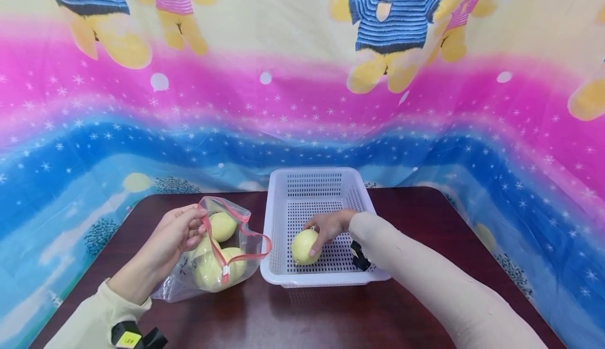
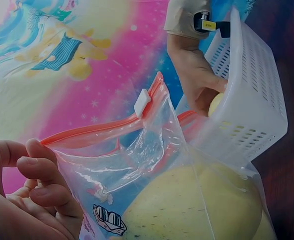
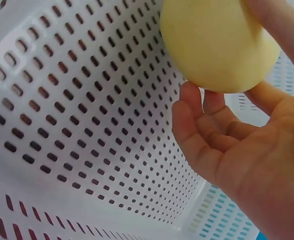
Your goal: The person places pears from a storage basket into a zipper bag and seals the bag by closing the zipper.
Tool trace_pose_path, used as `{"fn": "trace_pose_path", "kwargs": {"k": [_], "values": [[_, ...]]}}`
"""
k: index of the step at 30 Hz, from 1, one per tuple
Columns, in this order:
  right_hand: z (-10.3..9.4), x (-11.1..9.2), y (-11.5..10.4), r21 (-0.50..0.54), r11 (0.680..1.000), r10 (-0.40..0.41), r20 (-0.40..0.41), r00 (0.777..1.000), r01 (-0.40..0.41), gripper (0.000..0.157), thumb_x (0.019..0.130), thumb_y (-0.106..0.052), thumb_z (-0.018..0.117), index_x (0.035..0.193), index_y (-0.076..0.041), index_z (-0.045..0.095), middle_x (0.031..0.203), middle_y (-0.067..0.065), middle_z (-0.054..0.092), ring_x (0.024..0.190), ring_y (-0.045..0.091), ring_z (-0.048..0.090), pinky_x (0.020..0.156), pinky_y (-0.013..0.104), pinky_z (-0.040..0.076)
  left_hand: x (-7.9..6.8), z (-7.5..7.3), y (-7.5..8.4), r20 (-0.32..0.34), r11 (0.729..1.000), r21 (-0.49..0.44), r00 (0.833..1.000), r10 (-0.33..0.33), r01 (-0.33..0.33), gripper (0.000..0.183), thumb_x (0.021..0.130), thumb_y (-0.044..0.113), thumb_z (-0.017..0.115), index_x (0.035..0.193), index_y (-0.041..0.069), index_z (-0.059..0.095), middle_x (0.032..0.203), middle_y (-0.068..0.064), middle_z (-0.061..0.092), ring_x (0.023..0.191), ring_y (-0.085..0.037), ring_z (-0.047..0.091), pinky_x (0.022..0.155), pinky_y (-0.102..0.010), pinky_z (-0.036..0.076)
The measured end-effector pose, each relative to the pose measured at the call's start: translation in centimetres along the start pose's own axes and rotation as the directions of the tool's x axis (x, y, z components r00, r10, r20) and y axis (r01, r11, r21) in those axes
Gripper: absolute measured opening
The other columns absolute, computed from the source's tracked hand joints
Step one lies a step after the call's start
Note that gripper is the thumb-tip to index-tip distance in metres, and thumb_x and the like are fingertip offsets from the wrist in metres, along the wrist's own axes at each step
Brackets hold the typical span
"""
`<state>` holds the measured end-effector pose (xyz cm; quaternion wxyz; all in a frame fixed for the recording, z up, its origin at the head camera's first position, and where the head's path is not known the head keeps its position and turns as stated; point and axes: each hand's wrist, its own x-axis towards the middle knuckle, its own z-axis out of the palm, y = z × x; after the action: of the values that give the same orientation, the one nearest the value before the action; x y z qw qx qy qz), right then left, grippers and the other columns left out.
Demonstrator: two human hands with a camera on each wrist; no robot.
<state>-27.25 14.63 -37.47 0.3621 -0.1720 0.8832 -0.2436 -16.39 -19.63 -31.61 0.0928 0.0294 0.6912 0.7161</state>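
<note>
My left hand [image 1: 177, 231] pinches the red zip edge of a clear slider bag [image 1: 252, 233], keeping its mouth apart. Several smooth, pale yellow round fruits [image 1: 223, 227] fill the bag, which sits on the table left of a white perforated plastic basket [image 1: 279, 217]. Inside that basket, my right hand [image 1: 331, 225] grips another pale yellow round fruit [image 1: 304, 246], its thumb on one side and fingertips under the other. In the right wrist view this fruit [image 3: 216, 45] is over the slotted basket floor. The left wrist view shows the bag's white slider [image 2: 142, 103] near one corner.
A dark reddish-brown table [image 1: 293, 320] carries the bag and basket. Behind it and along both sides hangs a printed cloth [image 1: 302, 102] with bears and snowflakes. The bag's open mouth stands right beside the basket's left rim.
</note>
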Motion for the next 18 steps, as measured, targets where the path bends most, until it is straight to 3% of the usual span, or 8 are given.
{"fn": "trace_pose_path", "kwargs": {"k": [7, 18], "values": [[-0.5, -0.3, 0.0, 0.039, 0.996, -0.081, -0.066, 0.995, 0.083, 0.065, 0.075, -0.023, 0.089, 0.131, -0.016, 0.057, 0.124, 0.007, 0.064, 0.114, 0.022, 0.061, 0.098, 0.041, 0.053, -0.1, 0.0, 0.0, 0.003, 1.000, 0.002, 1.000, 0.005, -0.005, 0.024, 0.104, 0.016, 0.047, 0.081, 0.017, 0.053, 0.067, 0.008, 0.054, 0.056, -0.001, 0.048, 0.049, -0.016, 0.036], [-1.1, -1.0, 0.9, 0.067, 0.986, -0.136, -0.174, 0.975, 0.150, 0.066, 0.075, -0.028, 0.088, 0.131, -0.017, 0.056, 0.124, 0.008, 0.063, 0.113, 0.024, 0.059, 0.104, 0.049, 0.047, -0.1, 0.0, -0.1, -0.001, 1.000, -0.002, 1.000, 0.003, -0.003, 0.025, 0.104, 0.016, 0.047, 0.080, 0.017, 0.053, 0.066, 0.008, 0.054, 0.056, -0.001, 0.049, 0.049, -0.015, 0.036]]}}
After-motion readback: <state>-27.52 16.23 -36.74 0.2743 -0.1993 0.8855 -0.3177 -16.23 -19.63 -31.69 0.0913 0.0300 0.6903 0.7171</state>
